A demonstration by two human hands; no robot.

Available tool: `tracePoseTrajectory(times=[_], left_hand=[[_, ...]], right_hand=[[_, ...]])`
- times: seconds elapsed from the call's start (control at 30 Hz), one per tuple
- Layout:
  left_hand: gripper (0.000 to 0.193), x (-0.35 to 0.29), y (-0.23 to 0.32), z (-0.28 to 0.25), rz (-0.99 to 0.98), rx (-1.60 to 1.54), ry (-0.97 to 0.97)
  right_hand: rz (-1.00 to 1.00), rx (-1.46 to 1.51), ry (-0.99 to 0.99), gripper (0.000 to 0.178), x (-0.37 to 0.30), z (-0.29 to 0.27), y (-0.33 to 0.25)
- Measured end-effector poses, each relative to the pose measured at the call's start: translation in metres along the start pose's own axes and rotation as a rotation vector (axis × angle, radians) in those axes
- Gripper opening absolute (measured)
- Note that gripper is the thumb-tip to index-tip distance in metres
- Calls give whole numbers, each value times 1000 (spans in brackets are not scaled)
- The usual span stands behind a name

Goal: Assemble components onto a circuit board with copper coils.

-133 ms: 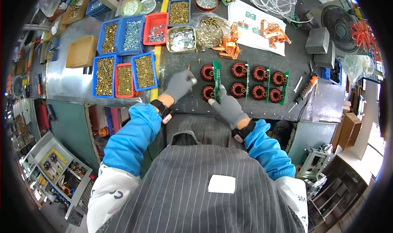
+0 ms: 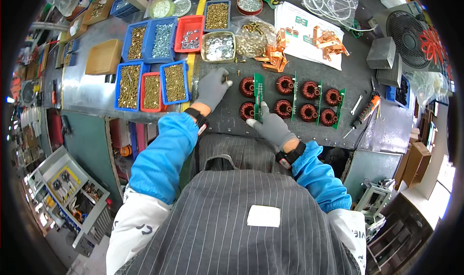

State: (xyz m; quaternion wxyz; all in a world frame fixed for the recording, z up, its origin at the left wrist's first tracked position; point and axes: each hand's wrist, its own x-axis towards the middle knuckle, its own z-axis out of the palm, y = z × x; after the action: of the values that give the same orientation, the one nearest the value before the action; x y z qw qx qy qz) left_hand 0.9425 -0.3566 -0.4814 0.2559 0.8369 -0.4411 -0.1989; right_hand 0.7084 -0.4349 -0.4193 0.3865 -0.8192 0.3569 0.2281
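Left hand (image 2: 214, 89) half-curled, right (image 2: 273, 127) spread, touching board (image 2: 259, 87)

grey gloves (image 2: 211, 90), black wristbands (image 2: 294, 153), blue sleeve covers (image 2: 164, 152) over white sleeves (image 2: 137, 222), dark pinstriped apron (image 2: 212, 222), white patch (image 2: 264, 216).

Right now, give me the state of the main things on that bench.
Green boards: standing on edge
Right hand: fingers at leftmost board
Left hand: fingers curled, contents unclear
Red tray: partly filled
White cable: coiled, bagged
Orange-handled tool: lying down
Fan: running or off, unclear
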Motion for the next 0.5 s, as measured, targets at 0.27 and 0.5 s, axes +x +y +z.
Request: tracePoseTrajectory(times=[0.27,0.5], left_hand=[[15,0,-7,8,68,56,65],[20,-45,34,11,-508,-1231,-452]], right_hand=[[-175,119,-44,84,10,-13,23],[-87,217,-107,79,2,-18,16]])
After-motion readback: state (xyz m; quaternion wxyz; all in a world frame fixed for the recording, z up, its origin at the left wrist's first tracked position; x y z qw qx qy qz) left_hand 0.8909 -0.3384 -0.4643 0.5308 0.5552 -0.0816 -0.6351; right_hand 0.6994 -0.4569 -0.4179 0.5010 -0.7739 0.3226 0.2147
